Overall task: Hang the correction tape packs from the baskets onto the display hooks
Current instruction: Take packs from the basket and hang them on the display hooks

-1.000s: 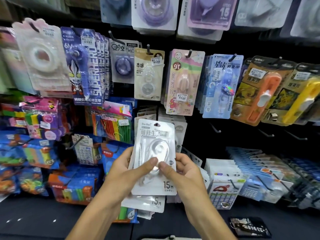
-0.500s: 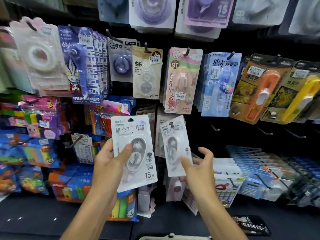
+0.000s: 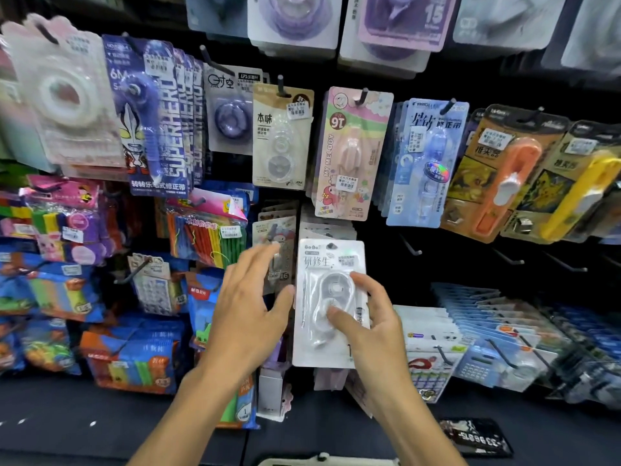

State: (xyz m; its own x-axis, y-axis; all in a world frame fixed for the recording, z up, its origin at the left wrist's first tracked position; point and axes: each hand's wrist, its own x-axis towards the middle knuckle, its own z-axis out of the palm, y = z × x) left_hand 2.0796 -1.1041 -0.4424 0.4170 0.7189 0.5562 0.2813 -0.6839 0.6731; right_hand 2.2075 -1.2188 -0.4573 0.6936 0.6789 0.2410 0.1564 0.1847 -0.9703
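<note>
While the right hand (image 3: pixel 366 326) pinches a white correction tape pack (image 3: pixel 331 304) low in the middle of the display wall, its thumb lies across the clear blister over the tape and its fingers curl round the pack's right edge, so the card stands upright between them. The pack's top, with its hang hole, sits just below a stack of like white packs (image 3: pixel 327 230) already on a hook. Just beside the pack's left edge, the left hand (image 3: pixel 247 317) is spread wide and holds nothing; its thumb tip is at or nearly at that edge, though contact cannot be told, and its fingers reach up toward a neighbouring pale pack (image 3: pixel 275 253) hanging to the left. Behind and above, a row of hooks carries a beige pack (image 3: pixel 282 139), a pink My Melody pack (image 3: pixel 351 153), a pale blue pack (image 3: pixel 426 163), an orange pack (image 3: pixel 497 176) and a yellow one (image 3: pixel 578 190) toward the wall's right edge. Toward the left edge hang blue superhero packs (image 3: pixel 158 116) and a blurred white tape card (image 3: pixel 64 95). Bare hooks (image 3: pixel 411 245) jut out of the dark panel right of the held pack. Bags of coloured stationery (image 3: pixel 208 237) fill the lower left of the wall.
</note>
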